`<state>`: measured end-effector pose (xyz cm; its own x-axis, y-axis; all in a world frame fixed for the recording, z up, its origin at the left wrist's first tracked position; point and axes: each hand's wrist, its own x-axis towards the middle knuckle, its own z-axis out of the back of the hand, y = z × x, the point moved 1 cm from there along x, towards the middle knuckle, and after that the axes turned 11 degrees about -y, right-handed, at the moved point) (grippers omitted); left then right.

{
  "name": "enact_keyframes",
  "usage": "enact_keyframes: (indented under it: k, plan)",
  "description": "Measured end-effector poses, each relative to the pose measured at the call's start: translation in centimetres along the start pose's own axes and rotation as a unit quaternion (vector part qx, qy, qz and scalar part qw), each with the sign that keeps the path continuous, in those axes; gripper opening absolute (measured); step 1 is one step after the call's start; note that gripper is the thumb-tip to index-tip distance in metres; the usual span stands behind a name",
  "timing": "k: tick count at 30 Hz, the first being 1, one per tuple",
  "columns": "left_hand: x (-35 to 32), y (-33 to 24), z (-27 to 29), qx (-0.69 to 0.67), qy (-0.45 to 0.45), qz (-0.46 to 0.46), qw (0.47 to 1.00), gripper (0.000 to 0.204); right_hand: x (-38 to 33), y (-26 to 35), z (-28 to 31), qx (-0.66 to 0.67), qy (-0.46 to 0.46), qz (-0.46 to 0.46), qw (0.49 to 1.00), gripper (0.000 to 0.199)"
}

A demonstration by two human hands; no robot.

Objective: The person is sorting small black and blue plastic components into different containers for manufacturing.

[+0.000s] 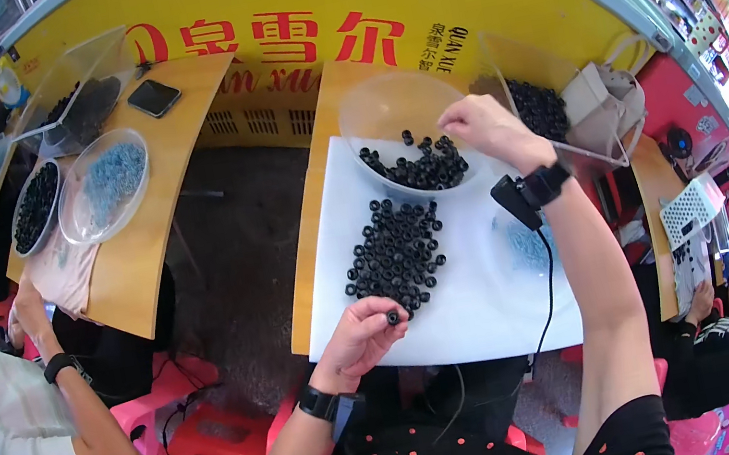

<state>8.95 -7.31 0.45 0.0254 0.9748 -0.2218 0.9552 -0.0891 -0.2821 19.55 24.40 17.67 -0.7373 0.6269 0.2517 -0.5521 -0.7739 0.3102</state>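
Observation:
My left hand [357,341] is closed in a pinch at the near edge of a pile of small black ring-like parts [393,252]. Between its thumb and fingers sits one black ring-like part [393,318], its hole showing. The pile lies loose on a white board [333,272]. Beyond it stands a clear round bowl [376,99], partly filled with more such parts [432,165]. Over the bowl's right side hangs my right hand [489,129], fingertips pressed together; whatever they hold, if anything, is too small to make out.
Right of the pile is a clear container of pale blue bits [530,242], partly behind my right forearm. A clear bin of black parts [538,107] and a beige bag [605,109] stand at the back right. A co-worker [36,412] sits left at another wooden table [133,268].

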Motion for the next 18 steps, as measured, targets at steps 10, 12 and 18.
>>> enact_keyframes:
  k: [10,12,18]
  plan:
    - [-0.4,-0.7,1.2,-0.040,0.009,0.010,0.999,0.014,5.8,-3.7,-9.5,-0.055,0.141,0.020,0.988,0.013]
    - [-0.4,-0.9,1.0,-0.040,-0.008,0.014,0.999,0.013,6.1,-3.7,-9.7,-0.069,0.170,0.000,0.983,0.011]
    - [-0.3,-1.0,0.8,-0.035,-0.024,0.021,0.999,0.014,6.2,-4.9,-10.4,-0.076,0.201,-0.008,0.977,0.007]
